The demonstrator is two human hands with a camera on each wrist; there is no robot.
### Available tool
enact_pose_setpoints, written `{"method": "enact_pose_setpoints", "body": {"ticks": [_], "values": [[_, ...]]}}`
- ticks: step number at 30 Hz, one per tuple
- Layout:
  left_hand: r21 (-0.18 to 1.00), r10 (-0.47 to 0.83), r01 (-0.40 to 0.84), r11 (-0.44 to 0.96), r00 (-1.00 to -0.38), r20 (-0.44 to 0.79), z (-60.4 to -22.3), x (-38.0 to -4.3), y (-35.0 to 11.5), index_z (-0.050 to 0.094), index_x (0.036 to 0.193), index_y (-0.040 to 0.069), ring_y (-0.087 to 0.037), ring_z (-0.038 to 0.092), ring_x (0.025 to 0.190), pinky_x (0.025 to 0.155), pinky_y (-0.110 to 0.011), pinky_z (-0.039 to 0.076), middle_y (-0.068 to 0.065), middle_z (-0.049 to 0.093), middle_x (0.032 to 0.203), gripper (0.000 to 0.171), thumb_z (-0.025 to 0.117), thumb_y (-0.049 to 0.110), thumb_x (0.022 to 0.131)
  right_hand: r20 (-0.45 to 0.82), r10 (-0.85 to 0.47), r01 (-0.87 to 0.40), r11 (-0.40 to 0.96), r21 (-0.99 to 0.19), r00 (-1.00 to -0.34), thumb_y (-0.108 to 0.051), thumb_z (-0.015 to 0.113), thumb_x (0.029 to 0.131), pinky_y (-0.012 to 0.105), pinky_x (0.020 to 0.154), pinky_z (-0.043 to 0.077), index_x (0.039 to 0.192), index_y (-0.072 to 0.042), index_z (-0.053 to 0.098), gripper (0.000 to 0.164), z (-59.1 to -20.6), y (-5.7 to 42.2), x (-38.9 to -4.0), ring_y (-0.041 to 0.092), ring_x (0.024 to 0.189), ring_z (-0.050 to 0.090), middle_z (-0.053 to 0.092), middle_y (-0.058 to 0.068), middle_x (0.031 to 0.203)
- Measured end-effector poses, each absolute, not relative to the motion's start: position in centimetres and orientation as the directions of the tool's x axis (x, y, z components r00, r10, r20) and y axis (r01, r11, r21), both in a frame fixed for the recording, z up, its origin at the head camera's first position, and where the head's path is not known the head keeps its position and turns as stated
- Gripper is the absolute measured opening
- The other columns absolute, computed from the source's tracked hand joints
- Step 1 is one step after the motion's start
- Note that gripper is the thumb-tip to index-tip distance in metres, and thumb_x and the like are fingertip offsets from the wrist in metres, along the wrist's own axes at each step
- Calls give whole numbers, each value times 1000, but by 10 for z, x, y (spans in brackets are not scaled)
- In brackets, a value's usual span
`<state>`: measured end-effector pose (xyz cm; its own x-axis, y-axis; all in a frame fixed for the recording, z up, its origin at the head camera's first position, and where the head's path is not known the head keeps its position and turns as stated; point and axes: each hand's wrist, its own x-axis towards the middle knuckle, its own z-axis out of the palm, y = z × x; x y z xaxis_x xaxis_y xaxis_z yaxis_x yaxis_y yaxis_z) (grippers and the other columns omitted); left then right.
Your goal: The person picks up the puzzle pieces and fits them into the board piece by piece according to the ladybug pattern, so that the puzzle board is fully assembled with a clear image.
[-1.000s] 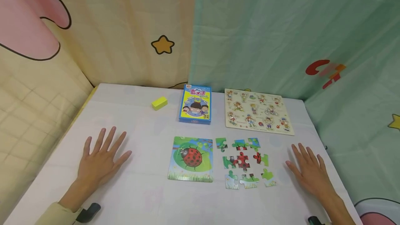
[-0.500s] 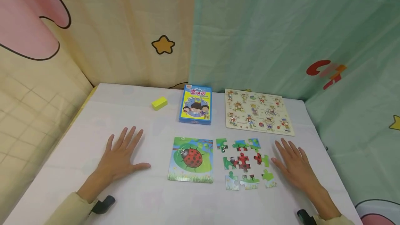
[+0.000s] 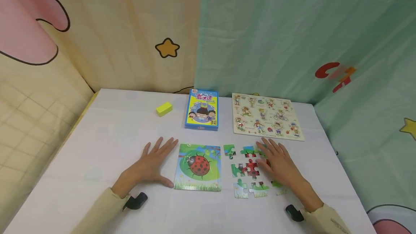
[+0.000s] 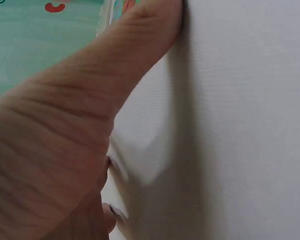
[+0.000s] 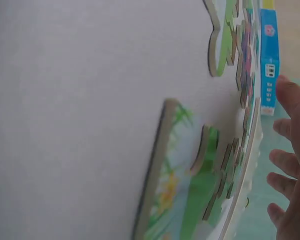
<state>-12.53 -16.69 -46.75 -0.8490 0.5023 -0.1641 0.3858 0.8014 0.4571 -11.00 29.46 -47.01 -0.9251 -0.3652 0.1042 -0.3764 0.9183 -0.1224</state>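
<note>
Low beside the left edge of a square ladybug picture board [image 3: 199, 169], my left hand [image 3: 148, 165] has its fingers spread, with thumb and fingertips close to that edge. The left wrist view shows the thumb [image 4: 135, 45] near the white table; contact with the board cannot be made out. My right hand [image 3: 280, 161] hovers over the right side of the loose jigsaw pieces, fingers extended and holding nothing, and covers some of them. Still visible are a red middle piece [image 3: 252, 168], a grass piece [image 3: 241, 190] and, in the right wrist view, a corner piece [image 5: 182, 185] below the hand.
Behind the board stand a yellow block [image 3: 164, 109] and a blue and yellow card box [image 3: 202, 109]. A wooden board with children's figures [image 3: 267, 116] lies at the back right. Cloth curtains [image 3: 253, 39] hang at the table's far edge.
Both hands have moved inward over the table. The left has come to the ladybug board's left edge; the right has come over the jigsaw pieces. The objects lie as before.
</note>
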Motion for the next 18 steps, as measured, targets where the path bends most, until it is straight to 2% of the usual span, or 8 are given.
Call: {"method": "enact_pose_setpoints", "body": {"ticks": [3,9,13,18], "values": [[458,501,375,806,-844,-191,-469,-126,-164,21,161,20,-48,2,153,116,-74,2,-7,17,169,133,89,64,55,89,-401,-410,897,-162,-912,-41,62,97,62,118,23,151,-13,45,63,-471,285,-114,41,147,30,35,16,161],[485,512,366,794,-833,-208,-467,-128,-161,29,159,22,-52,-3,151,113,-77,-2,0,21,168,128,91,62,53,53,-473,-467,835,-292,-879,-41,62,98,62,115,31,150,-20,47,58,-466,268,-123,37,147,35,37,11,160],[499,510,357,789,-834,-210,-466,-128,-159,30,158,22,-54,-4,150,111,-79,-4,0,22,168,128,92,59,53,14,-512,-481,796,-367,-859,-39,63,98,62,113,36,150,-22,48,57,-460,258,-132,34,146,36,38,7,160],[529,521,356,770,-830,-199,-466,-129,-156,32,157,22,-58,-7,148,108,-81,-7,-2,24,167,125,94,55,54,-32,-570,-502,747,-436,-821,-33,65,98,54,112,40,145,-20,54,50,-456,251,-147,31,143,41,44,7,156]]}}
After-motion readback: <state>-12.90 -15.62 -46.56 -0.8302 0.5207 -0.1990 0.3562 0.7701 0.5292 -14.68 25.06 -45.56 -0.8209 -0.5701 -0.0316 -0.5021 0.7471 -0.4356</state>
